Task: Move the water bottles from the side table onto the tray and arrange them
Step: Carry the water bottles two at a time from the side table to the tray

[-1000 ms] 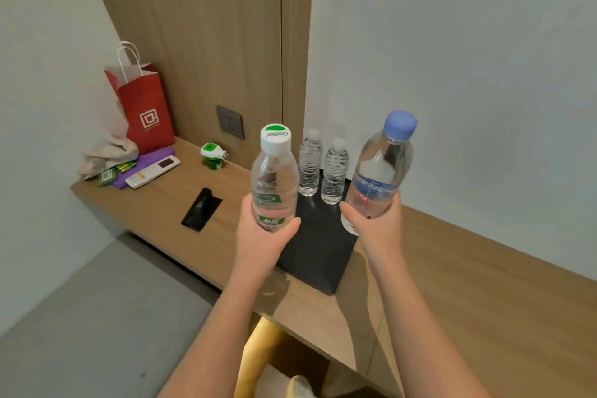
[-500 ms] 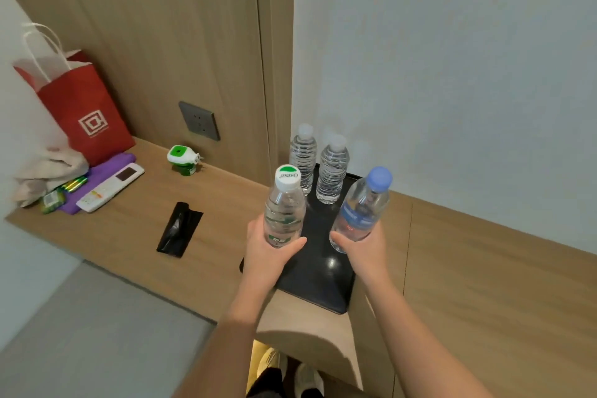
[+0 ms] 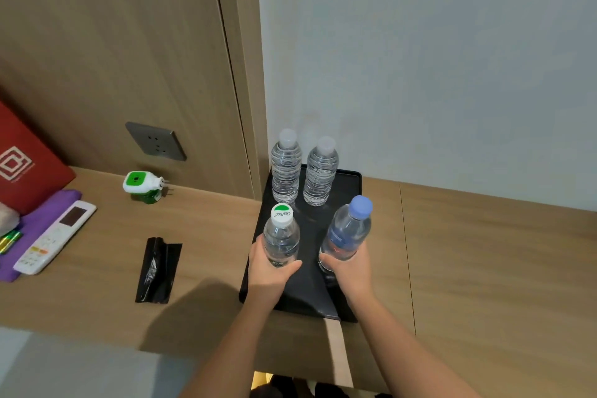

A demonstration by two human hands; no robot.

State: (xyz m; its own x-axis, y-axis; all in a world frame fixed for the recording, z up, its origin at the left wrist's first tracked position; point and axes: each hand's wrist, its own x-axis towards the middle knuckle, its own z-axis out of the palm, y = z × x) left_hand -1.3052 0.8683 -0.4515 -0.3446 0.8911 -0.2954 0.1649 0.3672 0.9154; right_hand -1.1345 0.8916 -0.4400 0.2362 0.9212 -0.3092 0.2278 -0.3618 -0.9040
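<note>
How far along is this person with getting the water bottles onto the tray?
Done: back-left bottle and back-right bottle stand on the tray. In hand: left hand grips the green-capped bottle, right hand the blue-capped bottle, at the tray's front. Left: set both down, release, align.

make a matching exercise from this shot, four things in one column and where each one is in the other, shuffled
Things
1. green-and-white-capped bottle
2. blue-capped bottle
3. remote control
4. black bag

Places
A. lying on the purple pad
B. held by the right hand
C. flat on the wooden tabletop, left of the tray
D. held by the left hand

Pairs: 1-D, 2-B, 3-A, 4-C
</note>
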